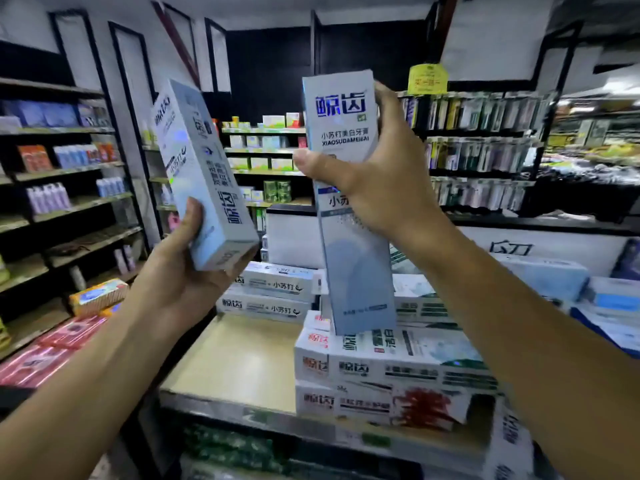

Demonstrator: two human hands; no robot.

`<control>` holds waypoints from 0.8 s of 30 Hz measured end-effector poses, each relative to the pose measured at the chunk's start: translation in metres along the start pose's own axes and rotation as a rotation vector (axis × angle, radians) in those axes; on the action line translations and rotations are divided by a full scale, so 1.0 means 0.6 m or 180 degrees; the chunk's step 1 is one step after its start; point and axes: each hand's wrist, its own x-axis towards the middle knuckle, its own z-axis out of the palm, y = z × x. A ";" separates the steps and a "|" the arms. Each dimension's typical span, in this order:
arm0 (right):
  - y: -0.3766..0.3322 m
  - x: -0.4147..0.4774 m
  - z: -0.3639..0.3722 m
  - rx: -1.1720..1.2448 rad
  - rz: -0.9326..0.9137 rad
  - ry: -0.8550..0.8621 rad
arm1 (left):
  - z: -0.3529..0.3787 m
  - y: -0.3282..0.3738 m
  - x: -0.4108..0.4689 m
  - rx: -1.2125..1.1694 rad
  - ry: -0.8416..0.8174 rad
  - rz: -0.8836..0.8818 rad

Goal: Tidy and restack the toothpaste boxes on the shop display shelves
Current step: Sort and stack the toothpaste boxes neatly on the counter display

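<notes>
My left hand grips the lower end of a pale blue toothpaste box, raised and tilted to the left. My right hand grips the middle of a second pale blue toothpaste box, held nearly upright above the display shelf. Below it lie stacked white toothpaste boxes at the shelf's right side. Two more flat blue-and-white boxes lie at the shelf's back.
The beige shelf surface shows bare at the left front. Red packets lie on a low shelf at the left. Side racks of goods stand left, and a rack of toothbrushes right. More boxes pile at the far right.
</notes>
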 end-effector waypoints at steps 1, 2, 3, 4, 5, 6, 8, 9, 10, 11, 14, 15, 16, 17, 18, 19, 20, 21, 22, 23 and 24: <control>-0.002 -0.004 0.036 0.0024 0.0008 -0.0032 | -0.018 0.006 -0.002 0.0135 -0.0183 -0.0054; -0.002 -0.009 0.070 0.0027 0.0025 -0.0049 | -0.040 0.013 -0.004 0.0214 -0.0300 -0.0034; -0.002 -0.013 0.104 0.0027 0.0059 -0.0062 | -0.064 0.024 -0.001 0.0295 -0.0293 -0.0011; -0.001 -0.018 0.136 0.0020 0.0108 -0.0084 | -0.090 0.036 0.005 0.0445 -0.0257 0.0041; 0.002 -0.023 0.162 -0.0010 0.0171 -0.0113 | -0.112 0.045 0.013 0.0694 -0.0217 0.0072; 0.005 -0.027 0.194 -0.0059 0.0242 -0.0132 | -0.139 0.056 0.023 0.0986 -0.0244 0.0073; 0.015 -0.039 0.250 -0.0126 0.0413 -0.0167 | -0.187 0.074 0.042 0.1446 -0.0286 0.0096; 0.023 -0.047 0.274 -0.0155 0.0518 -0.0176 | -0.210 0.078 0.051 0.1580 -0.0297 0.0096; 0.032 -0.055 0.293 -0.0225 0.0619 -0.0182 | -0.226 0.077 0.059 0.1693 -0.0295 0.0096; 0.043 -0.065 0.311 -0.0339 0.0724 -0.0190 | -0.243 0.076 0.065 0.1787 -0.0293 0.0048; 0.074 -0.106 0.351 -0.0683 0.1041 -0.0177 | -0.281 0.054 0.081 0.2000 -0.0480 -0.0225; 0.082 -0.122 0.358 -0.0763 0.1123 -0.0154 | -0.289 0.042 0.084 0.2047 -0.0514 -0.0321; 0.089 -0.139 0.365 -0.0814 0.1221 -0.0134 | -0.295 0.029 0.087 0.2075 -0.0526 -0.0422; 0.095 -0.157 0.370 -0.0820 0.1321 -0.0100 | -0.300 0.017 0.090 0.2122 -0.0503 -0.0507; 0.101 -0.174 0.375 -0.0800 0.1397 -0.0017 | -0.305 0.005 0.093 0.2184 -0.0468 -0.0557; 0.106 -0.188 0.376 -0.0770 0.1440 0.0123 | -0.309 -0.004 0.096 0.2242 -0.0438 -0.0592; 0.111 -0.199 0.376 -0.0732 0.1460 0.0293 | -0.313 -0.011 0.099 0.2277 -0.0423 -0.0609; 0.115 -0.205 0.373 -0.0696 0.1473 0.0453 | -0.316 -0.017 0.101 0.2306 -0.0430 -0.0614; 0.118 -0.208 0.369 -0.0674 0.1491 0.0564 | -0.318 -0.022 0.104 0.2351 -0.0453 -0.0610; 0.120 -0.211 0.365 -0.0660 0.1515 0.0623 | -0.318 -0.026 0.106 0.2402 -0.0463 -0.0625; 0.121 -0.214 0.362 -0.0658 0.1534 0.0654 | -0.320 -0.032 0.107 0.2420 -0.0462 -0.0663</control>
